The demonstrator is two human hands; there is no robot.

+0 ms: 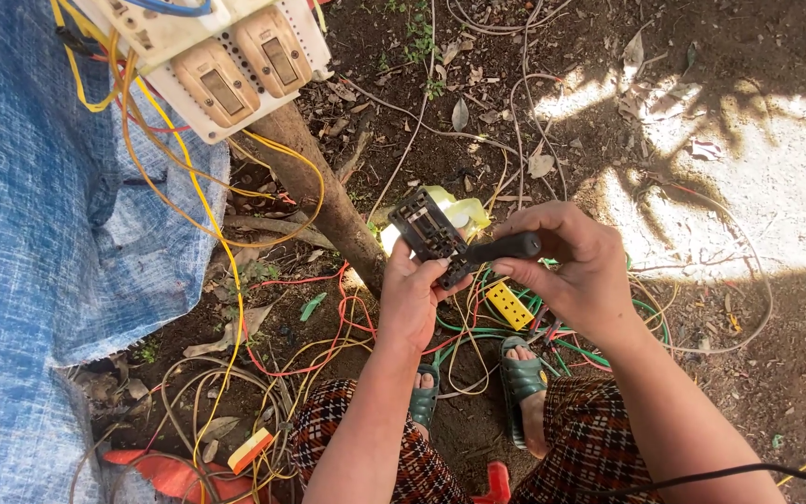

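My left hand [414, 297] grips a small black electrical switch part [427, 230], its open back turned up. My right hand [576, 266] holds a screwdriver by its black handle [507, 248], with the tip set against the lower edge of the black part. Both hands are raised above my feet in green sandals [521, 381] and my checked trousers [599, 439].
A white switch board [226, 65] with two tan switches and yellow and red wires hangs on a wooden post [328, 191]. A blue tarp [39, 233] covers the left. Tangled wires, a yellow socket strip [509, 304] and dry leaves lie on the dirt.
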